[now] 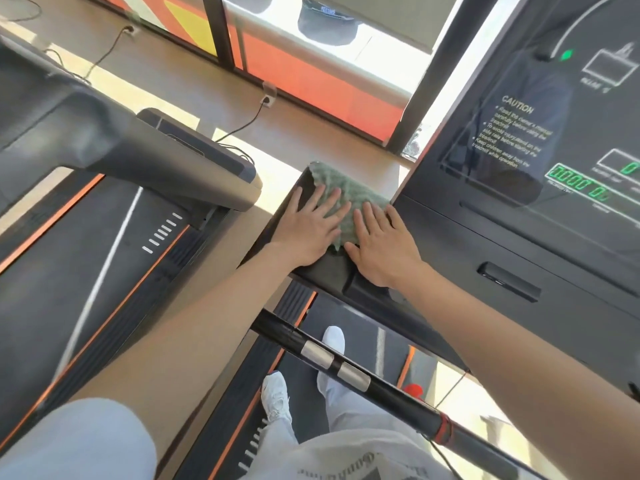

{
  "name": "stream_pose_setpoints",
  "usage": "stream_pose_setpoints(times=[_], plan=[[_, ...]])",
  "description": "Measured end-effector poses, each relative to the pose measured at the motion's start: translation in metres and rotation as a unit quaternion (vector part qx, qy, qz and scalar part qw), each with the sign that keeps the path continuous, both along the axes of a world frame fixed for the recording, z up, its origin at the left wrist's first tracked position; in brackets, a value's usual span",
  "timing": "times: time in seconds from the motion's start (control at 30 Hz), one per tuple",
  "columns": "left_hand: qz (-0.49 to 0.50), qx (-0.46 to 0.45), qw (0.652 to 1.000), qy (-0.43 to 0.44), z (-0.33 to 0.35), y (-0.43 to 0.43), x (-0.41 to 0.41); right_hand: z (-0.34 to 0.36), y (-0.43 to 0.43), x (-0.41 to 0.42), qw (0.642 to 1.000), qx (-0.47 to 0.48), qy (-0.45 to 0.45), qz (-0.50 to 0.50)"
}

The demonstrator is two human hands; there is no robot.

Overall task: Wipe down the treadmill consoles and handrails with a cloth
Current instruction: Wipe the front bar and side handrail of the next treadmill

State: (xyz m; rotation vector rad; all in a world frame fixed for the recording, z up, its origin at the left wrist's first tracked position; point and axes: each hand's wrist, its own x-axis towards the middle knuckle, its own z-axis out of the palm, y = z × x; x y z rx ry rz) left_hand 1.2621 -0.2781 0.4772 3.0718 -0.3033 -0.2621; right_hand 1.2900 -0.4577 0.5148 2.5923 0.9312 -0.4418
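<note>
While we stand on the treadmill belt (360, 323), our left hand (308, 233) and right hand (384, 251) press flat, fingers straight, gripping nothing, on the green cloth (343, 192) spread over the console ledge (322, 271).

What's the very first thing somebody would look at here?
Probably the two flat hands in the middle: the left hand and right hand press a green cloth onto the black ledge beside the treadmill console. Next, the glowing green numbers on that console at the right.
</note>
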Motion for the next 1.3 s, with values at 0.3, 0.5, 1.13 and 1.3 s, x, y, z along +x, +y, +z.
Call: stream_pose_setpoints(times=[0.3,0.5,1.13,1.3], plan=[[0.049,-0.117,0.987,-0.094,-0.005,-0.008,-0.079,0.009,-0.012,-0.045,0.993,0.1,0.049,0.046],[0.177,-0.17,0.956,-0.163,0.005,0.003,-0.123,0.007,0.013,-0.047,0.964,0.258,0.051,-0.028],[0.306,-0.124,0.941,-0.073,-0.003,0.025,-0.158,-0.026,0.008,-0.066,0.987,0.132,0.013,0.091],[0.3,-0.12,0.943,-0.08,-0.004,0.027,-0.159,-0.014,-0.013,-0.051,0.998,0.045,-0.002,0.039]])
